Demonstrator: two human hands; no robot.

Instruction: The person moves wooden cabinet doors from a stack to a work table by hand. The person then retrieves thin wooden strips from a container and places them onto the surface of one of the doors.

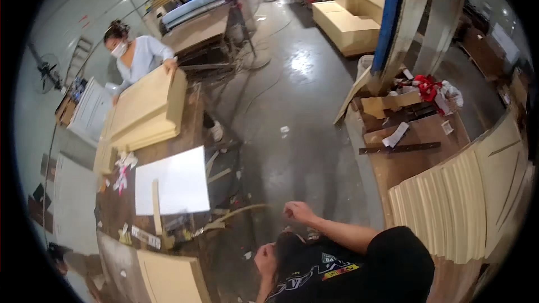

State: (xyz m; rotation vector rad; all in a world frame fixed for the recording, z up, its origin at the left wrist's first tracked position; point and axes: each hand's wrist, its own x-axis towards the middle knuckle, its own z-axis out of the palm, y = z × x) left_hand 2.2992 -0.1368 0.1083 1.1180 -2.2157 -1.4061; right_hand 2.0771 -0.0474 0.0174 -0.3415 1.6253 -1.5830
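Observation:
My right hand [299, 211] is raised in front of my body, its fingers curled in. Closer to my chest, my left hand [265, 259] is also closed, with curled fingers. Whatever either hand may hold is hidden or too small to see. A thin, curved pale-yellow strip [242, 209] reaches from the work table's edge toward my right hand, but its end stops short of the fingers. On that brown table [193, 113] lie a white sheet [175, 182] and a narrow tan strip [156, 205] across it.
Across the table, a masked person [137, 59] in a light top holds a stack of cream panels [147, 106]. Many cream boards [441, 207] stand in a row at right, near a cluttered bench [412, 134]. A blue post [390, 19] rises behind it. Large cream boxes [348, 25] sit farther back.

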